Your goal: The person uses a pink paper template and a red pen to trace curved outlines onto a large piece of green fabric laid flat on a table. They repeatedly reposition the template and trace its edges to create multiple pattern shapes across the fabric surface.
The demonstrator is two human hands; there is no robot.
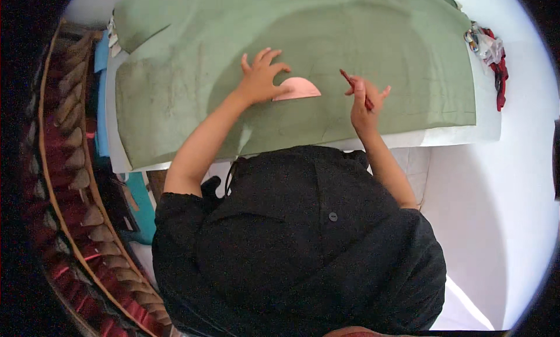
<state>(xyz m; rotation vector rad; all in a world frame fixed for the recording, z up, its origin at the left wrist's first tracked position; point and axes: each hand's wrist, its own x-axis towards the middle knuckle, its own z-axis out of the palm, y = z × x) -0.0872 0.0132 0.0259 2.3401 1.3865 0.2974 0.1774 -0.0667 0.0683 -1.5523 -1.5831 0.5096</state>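
A pink half-round piece lies on a green cloth, its straight edge toward me. My left hand is at the piece's left end; the thumb touches it while the other fingers spread out above the cloth. To the right, my right hand is closed around a dark red pen, whose upper end points away to the left. The little finger sticks out from that hand. Faint lines and creases run over the cloth.
The cloth covers a white table. At the right edge hang scissors and a dark red cloth strip. Ruffled dark red and brown fabric runs down the left side. A white wall stands on the right.
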